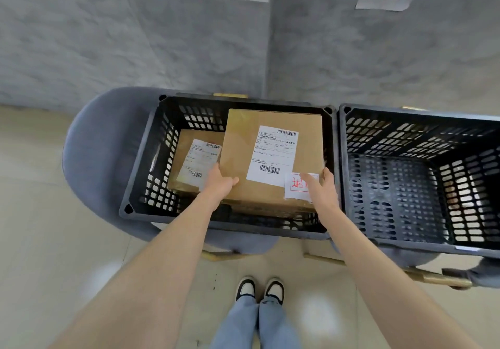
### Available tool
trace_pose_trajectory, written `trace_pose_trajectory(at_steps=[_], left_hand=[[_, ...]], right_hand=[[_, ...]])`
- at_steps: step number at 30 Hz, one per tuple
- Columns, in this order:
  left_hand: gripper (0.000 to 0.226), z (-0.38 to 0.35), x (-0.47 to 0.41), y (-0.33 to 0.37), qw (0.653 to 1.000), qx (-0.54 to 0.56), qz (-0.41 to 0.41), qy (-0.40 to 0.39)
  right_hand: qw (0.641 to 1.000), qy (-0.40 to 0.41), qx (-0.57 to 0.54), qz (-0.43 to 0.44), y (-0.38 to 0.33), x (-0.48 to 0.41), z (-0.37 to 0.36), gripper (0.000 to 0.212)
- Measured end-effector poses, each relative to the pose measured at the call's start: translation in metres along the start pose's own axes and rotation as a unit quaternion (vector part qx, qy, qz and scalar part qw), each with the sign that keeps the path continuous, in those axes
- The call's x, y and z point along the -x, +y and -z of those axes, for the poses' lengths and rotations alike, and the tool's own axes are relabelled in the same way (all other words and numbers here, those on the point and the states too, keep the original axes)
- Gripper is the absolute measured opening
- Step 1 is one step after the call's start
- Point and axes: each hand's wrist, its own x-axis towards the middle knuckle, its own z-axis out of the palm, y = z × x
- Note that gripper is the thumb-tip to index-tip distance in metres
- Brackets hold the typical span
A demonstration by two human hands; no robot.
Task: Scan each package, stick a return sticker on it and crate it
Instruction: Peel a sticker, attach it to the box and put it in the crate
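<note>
Holding the box (pixel 243 137) in the crate (pixel 146 159), arms outstretched. My left hand (pixel 220 183) and right hand (pixel 324 189) grip its sides, thumbs on top.

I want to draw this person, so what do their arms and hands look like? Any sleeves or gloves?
The left arm and right arm are bare, with no sleeves showing. The left hand and right hand wear no gloves, and I see no watch, bracelet or ring. Below are light blue jeans and black-and-white shoes.

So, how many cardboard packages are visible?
2. The larger package is held by the left hand and right hand at the left crate; the smaller package lies inside it. Others may hide beneath.
</note>
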Motion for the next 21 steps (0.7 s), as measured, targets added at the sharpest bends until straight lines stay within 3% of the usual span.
trace_pose_trajectory(at_steps=[17, 21], left_hand=[[0.073, -0.02, -0.03, -0.008, 0.999, -0.048, -0.008, 0.003], [0.076, -0.021, -0.028, -0.009, 0.996, -0.085, -0.014, -0.001]], right_hand=[[0.998, 0.012, 0.052, -0.017, 0.016, -0.044, -0.004, 0.072], [0.993, 0.02, 0.113, 0.026, 0.011, -0.037, -0.011, 0.088]])
